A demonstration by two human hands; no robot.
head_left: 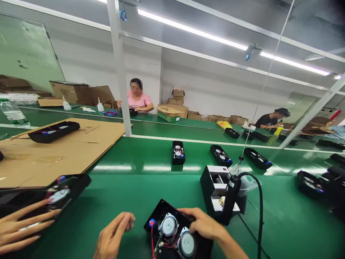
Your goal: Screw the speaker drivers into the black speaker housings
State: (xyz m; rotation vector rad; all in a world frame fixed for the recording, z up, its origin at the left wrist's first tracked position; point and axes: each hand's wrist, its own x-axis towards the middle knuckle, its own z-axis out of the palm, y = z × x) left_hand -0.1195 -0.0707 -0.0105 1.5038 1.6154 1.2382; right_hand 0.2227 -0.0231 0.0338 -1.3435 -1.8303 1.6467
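Note:
A black open speaker housing (164, 212) with two round silver drivers and red wires lies on the green belt right in front of me. My right hand (205, 225) grips its right edge, fingers wrapped over the rim. My left hand (114, 233) hovers just left of the housing, not touching it, its fingertips pinched together; whether anything is in them is hidden. At the far left another person's hand (21, 226) lies with fingers stretched out against a second speaker housing (66, 192).
A black power screwdriver (231, 196) with a thick cable hangs beside a black parts box (212, 185), just right of my right hand. More housings (178, 153) ride the belt (151, 194). A cardboard sheet (88, 144) lies left. Two co-workers (137, 99) sit beyond.

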